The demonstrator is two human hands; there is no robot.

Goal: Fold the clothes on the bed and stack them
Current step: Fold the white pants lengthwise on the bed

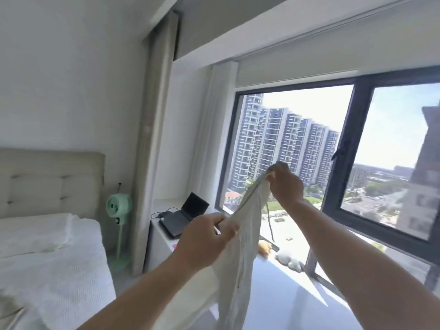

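- Both hands hold one pale garment [240, 253] in the air, well above the bed [54, 277] at lower left
- right hand [284, 184] pinches its top edge high up; left hand [204, 239] grips it lower and nearer the person
- long axis hangs steeply downward; a thin drawstring dangles
- cloth is cream, ribbed, bunched, not yet folded

I count two hands up: left hand [204, 239] and right hand [285, 184]. One cream garment [240, 246], with one drawstring [269, 222] hanging off it. One bed [54, 277], one pillow [35, 234], one headboard [50, 182]. One green fan [119, 206]. One open laptop [183, 216] on one white desk [159, 236]. One window [333, 163], two panes visible. Two curtains: beige curtain [154, 139], white curtain [212, 139].
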